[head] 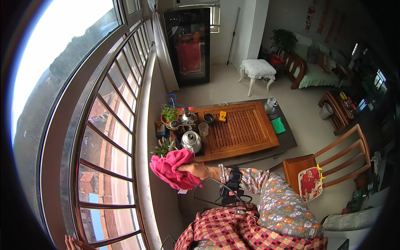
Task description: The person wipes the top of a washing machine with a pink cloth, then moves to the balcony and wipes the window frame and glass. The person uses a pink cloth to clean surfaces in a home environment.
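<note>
My right hand (197, 170) grips a bunched pink cloth (175, 168), held between the window sill and the tea table, just below a steel kettle (191, 141). Only the fingers of my left hand (75, 243) show at the bottom left edge, by the lower end of the curved metal window railing (82, 147); whether they hold the railing cannot be told. Beside the railing runs the pale window sill (145, 175). A black device is strapped around my right wrist, with a dark cable looping from it.
A wooden tea tray (240, 128) lies on the dark table (289, 137) with a glass cup (203, 129), a yellow box (222, 116) and a green cloth (277, 125). Potted plants (169, 113) stand near the sill. A wooden chair (297, 165) is at the right, a white stool (257, 69) behind.
</note>
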Demonstrator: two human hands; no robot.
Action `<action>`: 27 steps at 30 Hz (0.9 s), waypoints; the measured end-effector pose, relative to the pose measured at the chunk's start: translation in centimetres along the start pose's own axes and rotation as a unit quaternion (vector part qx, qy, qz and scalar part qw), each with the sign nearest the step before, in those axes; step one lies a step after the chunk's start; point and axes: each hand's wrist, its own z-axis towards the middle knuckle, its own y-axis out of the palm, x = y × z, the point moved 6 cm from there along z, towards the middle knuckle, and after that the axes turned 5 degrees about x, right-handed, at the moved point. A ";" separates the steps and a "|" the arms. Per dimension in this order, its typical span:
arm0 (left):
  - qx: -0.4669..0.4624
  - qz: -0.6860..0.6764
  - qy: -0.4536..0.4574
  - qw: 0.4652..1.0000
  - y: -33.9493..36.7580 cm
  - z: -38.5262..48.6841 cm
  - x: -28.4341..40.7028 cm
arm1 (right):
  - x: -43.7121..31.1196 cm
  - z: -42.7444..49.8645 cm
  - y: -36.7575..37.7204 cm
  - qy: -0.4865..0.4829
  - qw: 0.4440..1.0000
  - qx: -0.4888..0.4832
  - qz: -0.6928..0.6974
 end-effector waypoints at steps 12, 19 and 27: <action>-0.414 -0.351 -0.166 0.823 7.7 -11.8 17.2 | 4.7 -10.1 -9.1 0.016 0.990 0.134 0.045; -0.553 -0.556 -0.071 0.616 5.7 -12.4 35.7 | 5.2 -14.9 -12.1 -0.106 0.976 0.133 -0.139; -0.528 -0.677 0.116 0.499 0.7 -13.1 50.1 | 9.6 -18.9 -10.8 0.007 0.992 0.130 -0.005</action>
